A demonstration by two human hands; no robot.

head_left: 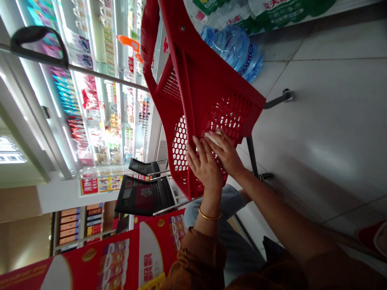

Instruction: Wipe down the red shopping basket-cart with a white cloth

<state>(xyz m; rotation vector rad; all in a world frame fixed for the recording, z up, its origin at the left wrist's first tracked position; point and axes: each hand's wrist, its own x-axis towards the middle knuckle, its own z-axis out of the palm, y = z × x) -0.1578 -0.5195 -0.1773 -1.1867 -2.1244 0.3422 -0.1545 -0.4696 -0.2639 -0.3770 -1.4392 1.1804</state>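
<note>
1. Left hand (205, 165): the fingers (196, 152) are spread and flat against the mesh wall of the red basket (208, 76). The wrist carries a gold bangle (210, 215).
2. Right hand (226, 155): the fingers (216, 141) are extended, lying over a white cloth (212, 139) and pressing it to the basket. Whether they grip it cannot be told.
3. Basket: it stands on metal legs (252, 153) above the tiled floor (326, 121), directly before both hands.
4. Surroundings: a large water jug (232, 52) lies beyond the basket. Lit store shelves (121, 108) line the opposite side, and red cartons (111, 262) stand near the left forearm.
</note>
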